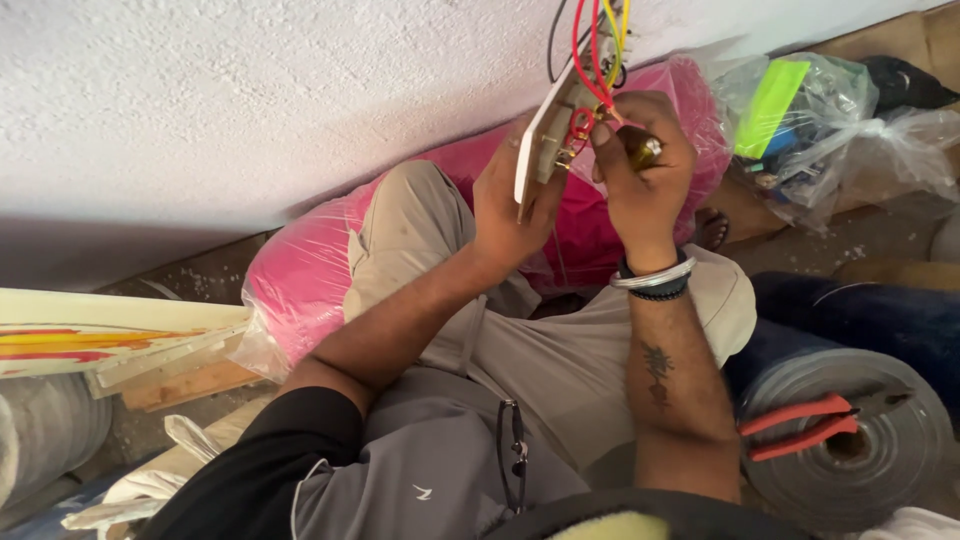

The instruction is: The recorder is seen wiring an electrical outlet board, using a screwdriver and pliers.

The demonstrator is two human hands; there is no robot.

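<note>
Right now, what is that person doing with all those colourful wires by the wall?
A person sits close to a white wall. Their left hand holds a white switch plate turned back-side out. The right hand works on red and yellow wires that run from the wall into the plate's back, gripping what seems a small tool. Red-handled pliers lie unused on a grey roll nearby.

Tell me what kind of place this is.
Probably a storeroom or a room under repair, used for electrical work. The left hand holds a white switch plate whose coloured wires run from a rough white wall. Red-handled pliers lie on a grey roll, with plastic-wrapped bundles around.
</note>
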